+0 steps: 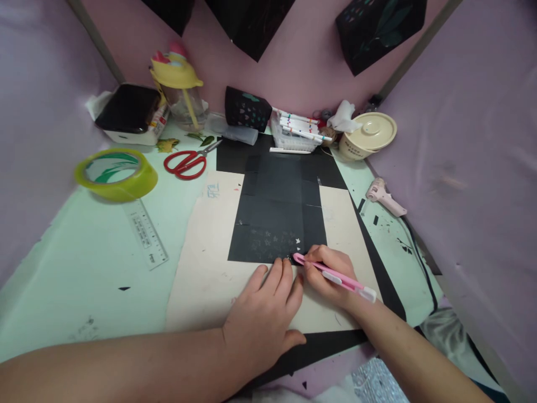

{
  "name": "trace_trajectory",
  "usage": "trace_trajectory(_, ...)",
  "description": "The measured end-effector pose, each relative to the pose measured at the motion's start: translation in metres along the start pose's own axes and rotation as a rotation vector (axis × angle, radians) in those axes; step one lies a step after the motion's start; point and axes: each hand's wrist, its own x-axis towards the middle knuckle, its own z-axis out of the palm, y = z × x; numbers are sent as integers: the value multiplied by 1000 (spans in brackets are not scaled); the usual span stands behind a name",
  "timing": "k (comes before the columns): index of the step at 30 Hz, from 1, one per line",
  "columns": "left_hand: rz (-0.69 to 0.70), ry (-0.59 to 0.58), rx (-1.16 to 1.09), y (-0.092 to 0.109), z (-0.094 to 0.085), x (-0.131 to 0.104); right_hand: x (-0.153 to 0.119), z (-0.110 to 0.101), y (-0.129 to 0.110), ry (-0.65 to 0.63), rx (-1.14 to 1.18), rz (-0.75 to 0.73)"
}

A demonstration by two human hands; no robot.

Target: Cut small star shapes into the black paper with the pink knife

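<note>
A black paper piece [277,207] with crease lines and small faint drawn shapes lies on a cream sheet [201,280]. Near its lower right corner are small cut-out holes that show white. My right hand [329,274] grips a pink craft knife [331,273], its tip end at the paper's lower edge. Fingers somewhat apart, my left hand [268,308] lies flat on the cream sheet, its fingertips touching the black paper's bottom edge just left of the knife. The blade itself is too small to make out.
Left of the sheets lie yellow-green tape [116,173], red scissors [187,164] and a clear ruler [146,234]. Behind stand a yellow-lidded bottle [180,89], a basket of markers [296,131] and a cream bowl [369,134]. A corded glue gun [384,197] is at right.
</note>
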Motion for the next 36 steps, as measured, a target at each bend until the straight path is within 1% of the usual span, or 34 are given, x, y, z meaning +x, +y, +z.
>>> trace_trajectory(4,0,1,0,0,0,-1,2,-2,-1,-20,47,129)
trace_trajectory(7,3,-2,7,0,-1,-2,1,-3,1,-20,62,181)
trace_trajectory(12,10,15,29,-1,-1,-1,-1,-1,7,44,102,174)
trace_trajectory(19,19,15,31,-1,1,-2,0,0,5,24,98,171)
trace_trajectory(25,22,25,35,0,2,-2,2,-2,5,9,109,200)
trace_trajectory(32,18,21,21,-1,2,-3,1,-2,6,26,127,209)
trace_trajectory(36,10,20,12,-1,4,-2,1,-1,6,13,138,226)
